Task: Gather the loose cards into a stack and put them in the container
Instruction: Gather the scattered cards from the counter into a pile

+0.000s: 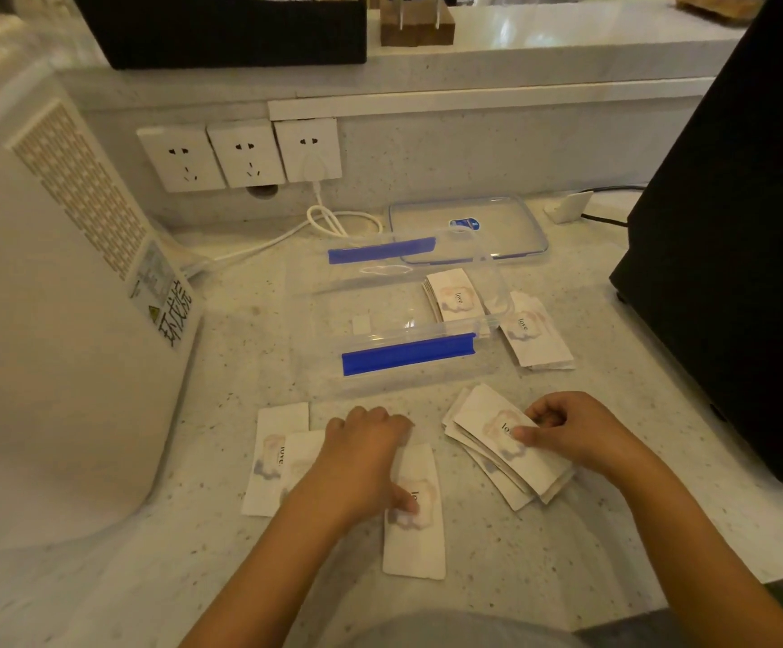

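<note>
From the head camera I see my left hand [366,453] lying knuckles-up on the desk [590,554], fingers curled loosely, the thumb pressing a single card [415,530] that reaches toward the near edge. Two more cards [275,460] lie just left of that hand, partly under it. My right hand [567,432] pinches a fanned stack [497,453] between thumb and fingers; the stack rests on the desk, just right of the left hand. Beyond both hands stands the clear container [403,315] with blue clasps, a few cards [452,297] inside its right end. Another pile [536,334] lies just beside the container's right wall. The lid [469,226] lies flat behind it, near the back edge.
</note>
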